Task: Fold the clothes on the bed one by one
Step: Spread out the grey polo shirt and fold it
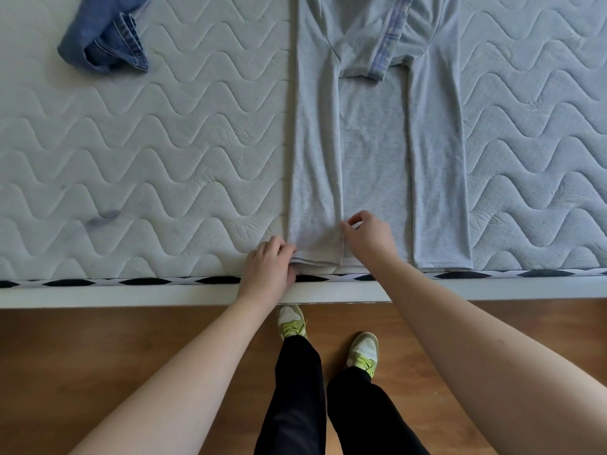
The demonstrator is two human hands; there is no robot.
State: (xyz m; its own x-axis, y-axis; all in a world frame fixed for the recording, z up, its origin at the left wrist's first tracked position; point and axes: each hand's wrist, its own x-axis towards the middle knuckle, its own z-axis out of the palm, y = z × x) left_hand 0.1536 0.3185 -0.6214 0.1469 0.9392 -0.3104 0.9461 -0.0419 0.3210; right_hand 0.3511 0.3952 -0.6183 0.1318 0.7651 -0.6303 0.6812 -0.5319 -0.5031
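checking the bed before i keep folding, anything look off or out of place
Two things. A dark smudge marks the mattress near its front left edge, like a stain. The jeans lie crumpled at the far left, unfolded. The grey shirt lies flat and straight.

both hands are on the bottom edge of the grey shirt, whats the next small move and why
Probably lift the hem and carry it up toward the collar. The left hand and right hand pinch the grey shirt at its near hem, and both sides already lie folded inward.
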